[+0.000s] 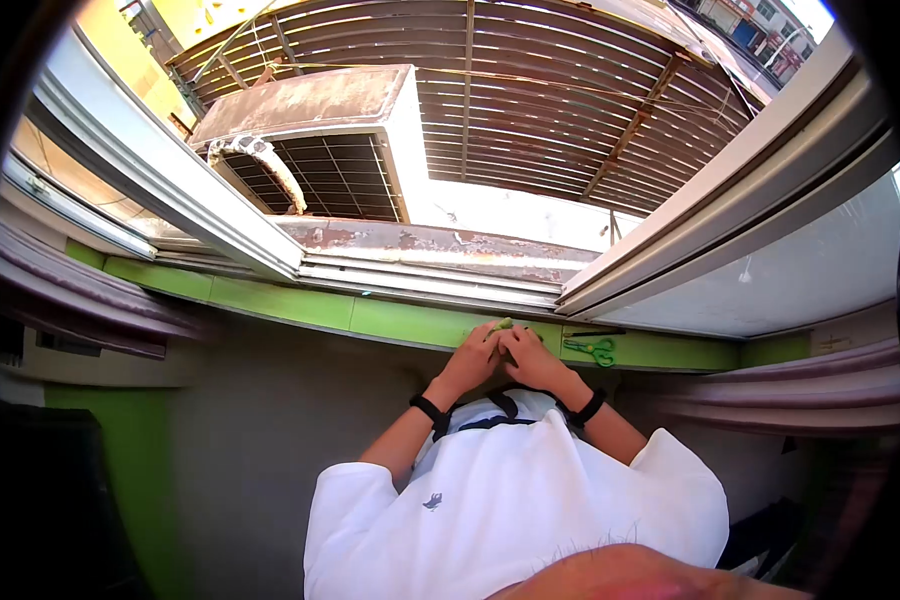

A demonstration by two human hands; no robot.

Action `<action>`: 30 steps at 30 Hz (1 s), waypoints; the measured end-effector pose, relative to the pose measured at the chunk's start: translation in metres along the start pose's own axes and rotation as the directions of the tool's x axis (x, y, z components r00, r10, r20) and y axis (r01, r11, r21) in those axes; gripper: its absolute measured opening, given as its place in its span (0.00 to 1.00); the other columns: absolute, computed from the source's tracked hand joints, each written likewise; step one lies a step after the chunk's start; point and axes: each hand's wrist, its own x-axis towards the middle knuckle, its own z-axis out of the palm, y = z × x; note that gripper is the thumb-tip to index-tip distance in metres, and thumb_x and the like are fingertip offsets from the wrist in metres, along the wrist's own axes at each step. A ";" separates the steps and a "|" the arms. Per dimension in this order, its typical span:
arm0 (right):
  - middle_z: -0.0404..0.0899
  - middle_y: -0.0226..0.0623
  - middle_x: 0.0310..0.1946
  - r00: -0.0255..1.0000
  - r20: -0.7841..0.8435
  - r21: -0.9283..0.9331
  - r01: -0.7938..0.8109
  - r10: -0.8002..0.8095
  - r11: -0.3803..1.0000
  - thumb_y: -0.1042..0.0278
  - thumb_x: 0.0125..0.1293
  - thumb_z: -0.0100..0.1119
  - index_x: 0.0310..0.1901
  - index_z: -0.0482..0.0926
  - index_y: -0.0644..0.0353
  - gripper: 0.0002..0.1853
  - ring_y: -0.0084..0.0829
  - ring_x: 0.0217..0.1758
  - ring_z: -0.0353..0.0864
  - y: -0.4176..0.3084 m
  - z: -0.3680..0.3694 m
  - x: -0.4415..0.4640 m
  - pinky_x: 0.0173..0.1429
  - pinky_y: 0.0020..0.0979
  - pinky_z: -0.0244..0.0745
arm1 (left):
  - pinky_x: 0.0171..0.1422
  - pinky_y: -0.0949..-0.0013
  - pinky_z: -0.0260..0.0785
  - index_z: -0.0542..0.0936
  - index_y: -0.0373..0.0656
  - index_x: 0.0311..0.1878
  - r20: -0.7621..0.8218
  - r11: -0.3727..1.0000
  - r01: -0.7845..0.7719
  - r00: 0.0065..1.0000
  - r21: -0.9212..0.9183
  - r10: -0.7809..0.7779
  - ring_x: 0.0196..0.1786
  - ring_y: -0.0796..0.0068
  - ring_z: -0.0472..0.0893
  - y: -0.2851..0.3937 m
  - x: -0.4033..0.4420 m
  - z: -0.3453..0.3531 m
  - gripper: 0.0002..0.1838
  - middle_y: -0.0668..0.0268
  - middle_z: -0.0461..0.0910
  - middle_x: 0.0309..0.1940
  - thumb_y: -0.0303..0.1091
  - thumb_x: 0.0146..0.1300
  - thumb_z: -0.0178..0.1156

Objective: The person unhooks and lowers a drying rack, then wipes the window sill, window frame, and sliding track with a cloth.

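My left hand (473,360) and my right hand (532,360) meet at the green windowsill, fingertips touching, fingers curled inward. A small green piece (505,324) pokes out between the fingertips of both hands; its kind is too small to make out. The palms and most of the fingers' inner sides are hidden. Just right of my right hand lie green-handled scissors (594,349) on the sill. Behind them rests a thin dark stick-like thing (595,333), perhaps a pencil.
The green sill (280,302) runs along the open sliding window. Frosted panes stand at both sides, with gathered curtains (780,385) below. Outside are an air-conditioner unit (410,140) and a slatted metal roof (550,110).
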 end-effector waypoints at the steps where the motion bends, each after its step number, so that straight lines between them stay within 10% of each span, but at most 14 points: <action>1: 0.69 0.45 0.44 0.999 0.001 0.023 -0.049 0.049 0.999 0.75 0.51 0.66 0.42 0.70 0.56 0.17 0.52 0.47 0.71 -0.006 0.004 0.007 0.52 0.47 0.69 | 0.66 0.53 0.69 0.73 0.38 0.61 0.079 0.999 0.001 0.997 -0.032 0.002 0.62 0.44 0.74 -0.004 0.000 -0.015 0.24 0.51 0.73 0.62 0.24 0.60 0.61; 19: 0.66 0.49 0.48 0.979 -0.197 -0.188 -0.091 0.053 0.978 0.68 0.45 0.68 0.47 0.71 0.59 0.25 0.54 0.51 0.66 -0.067 0.081 0.090 0.56 0.47 0.66 | 0.64 0.53 0.70 0.63 0.38 0.72 0.339 0.985 0.164 0.931 -0.052 -0.137 0.61 0.41 0.73 -0.063 -0.037 -0.130 0.37 0.43 0.71 0.59 0.29 0.58 0.64; 24: 0.67 0.49 0.53 0.905 -0.408 -0.309 -0.010 -0.123 0.951 0.57 0.53 0.68 0.46 0.72 0.60 0.23 0.53 0.54 0.67 -0.089 0.104 0.106 0.59 0.46 0.66 | 0.39 0.62 0.78 0.68 0.43 0.71 0.578 0.942 0.312 0.750 0.121 -0.323 0.26 0.63 0.85 -0.016 -0.015 -0.223 0.30 0.55 0.84 0.30 0.39 0.68 0.60; 26: 0.71 0.47 0.50 0.880 -0.473 -0.105 -0.091 0.031 0.990 0.46 0.61 0.65 0.43 0.74 0.60 0.23 0.51 0.54 0.69 -0.083 0.106 0.111 0.59 0.46 0.67 | 0.38 0.66 0.77 0.73 0.44 0.68 0.529 0.948 0.283 0.787 0.148 -0.318 0.29 0.67 0.86 0.047 0.005 -0.269 0.26 0.56 0.85 0.32 0.38 0.68 0.61; 28: 0.72 0.47 0.47 0.851 -0.519 -0.054 -0.130 0.083 0.990 0.42 0.64 0.64 0.38 0.75 0.61 0.25 0.49 0.51 0.70 -0.083 0.107 0.108 0.58 0.46 0.68 | 0.39 0.65 0.77 0.76 0.44 0.63 0.249 0.999 0.033 0.968 -0.003 -0.031 0.31 0.63 0.87 0.115 0.010 -0.308 0.21 0.57 0.85 0.34 0.38 0.70 0.60; 30: 0.73 0.46 0.44 0.819 -0.568 -0.127 -0.187 0.083 0.974 0.45 0.61 0.67 0.34 0.75 0.61 0.24 0.48 0.49 0.71 -0.088 0.112 0.106 0.54 0.46 0.69 | 0.40 0.69 0.78 0.80 0.41 0.54 -0.205 0.898 -0.428 0.892 -0.105 0.402 0.33 0.69 0.87 0.166 0.001 -0.340 0.15 0.60 0.86 0.33 0.29 0.64 0.66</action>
